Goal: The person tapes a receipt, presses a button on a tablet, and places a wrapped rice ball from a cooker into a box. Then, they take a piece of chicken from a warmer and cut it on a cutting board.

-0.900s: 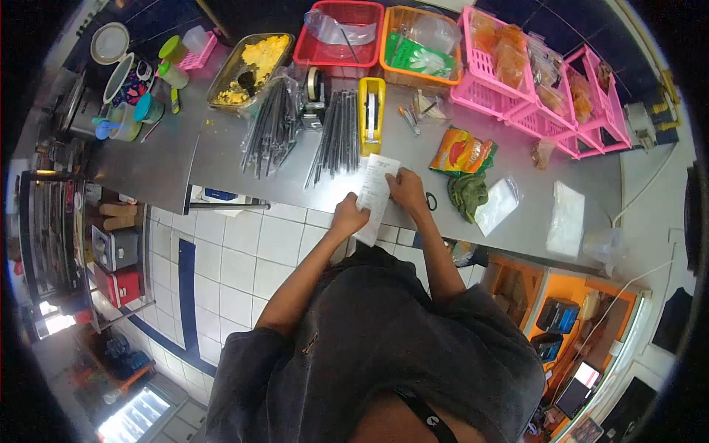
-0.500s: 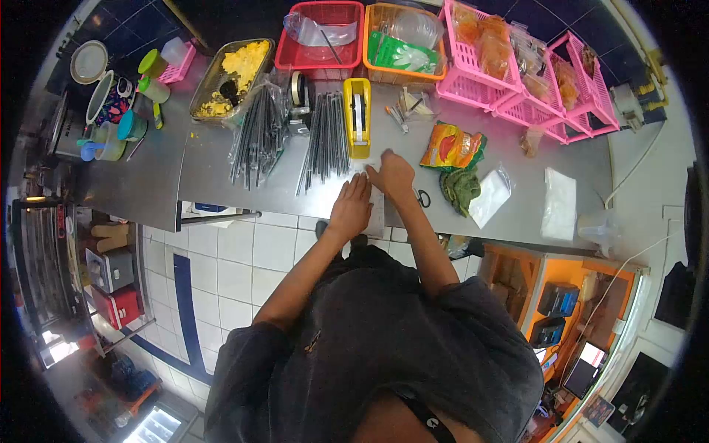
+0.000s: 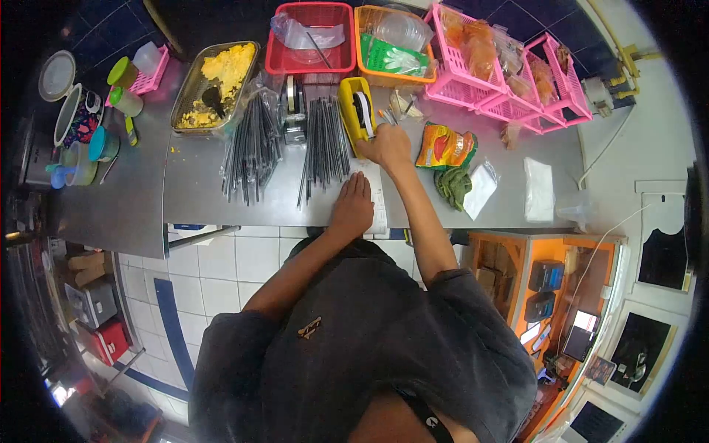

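1. Head view, ctr. of frame: L hand (image 3: 352,209) lies palm down, fingers extended, on white paper slip (image 3: 379,212) at near edge of steel counter (image 3: 277,211).
2. Upper ctr.: R hand (image 3: 388,145), apart from L, has bent fingers at front end of yellow tape dispenser (image 3: 348,103); grip can't be told.
3. Slip: prob. v. light, limp, easily torn; best held by edges.
4. Dispenser: prob. stiff, fairly heavy; best taken by sides.
5. Dark straws (image 3: 325,136) lie just left of dispenser.
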`<state>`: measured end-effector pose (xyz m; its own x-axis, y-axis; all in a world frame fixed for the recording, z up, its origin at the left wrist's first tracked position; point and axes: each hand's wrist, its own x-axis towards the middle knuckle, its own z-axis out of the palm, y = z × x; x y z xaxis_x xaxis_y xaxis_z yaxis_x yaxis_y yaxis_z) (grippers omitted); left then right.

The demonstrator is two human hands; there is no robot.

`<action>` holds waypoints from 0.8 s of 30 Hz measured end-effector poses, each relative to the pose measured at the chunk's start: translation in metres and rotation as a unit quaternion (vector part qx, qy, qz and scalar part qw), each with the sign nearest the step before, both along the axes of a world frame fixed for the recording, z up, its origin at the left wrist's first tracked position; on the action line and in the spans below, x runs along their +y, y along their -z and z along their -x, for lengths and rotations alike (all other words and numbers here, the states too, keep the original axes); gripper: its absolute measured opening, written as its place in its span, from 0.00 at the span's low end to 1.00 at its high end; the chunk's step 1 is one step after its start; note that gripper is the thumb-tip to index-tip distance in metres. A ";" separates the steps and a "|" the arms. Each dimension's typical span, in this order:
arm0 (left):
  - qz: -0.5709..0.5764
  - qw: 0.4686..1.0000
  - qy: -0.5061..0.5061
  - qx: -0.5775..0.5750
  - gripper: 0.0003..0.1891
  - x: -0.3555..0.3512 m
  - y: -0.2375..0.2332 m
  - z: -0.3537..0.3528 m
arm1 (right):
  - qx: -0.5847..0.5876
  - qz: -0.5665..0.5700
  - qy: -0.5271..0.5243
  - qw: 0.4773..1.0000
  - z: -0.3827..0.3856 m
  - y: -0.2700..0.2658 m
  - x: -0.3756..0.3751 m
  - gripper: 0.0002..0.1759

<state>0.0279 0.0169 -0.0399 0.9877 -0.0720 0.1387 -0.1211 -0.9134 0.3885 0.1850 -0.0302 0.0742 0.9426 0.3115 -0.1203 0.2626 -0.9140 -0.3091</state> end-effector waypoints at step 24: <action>0.214 0.967 -0.052 -0.131 0.28 0.032 -0.035 -0.054 | -0.190 -0.401 0.096 0.891 0.005 0.026 0.026 0.15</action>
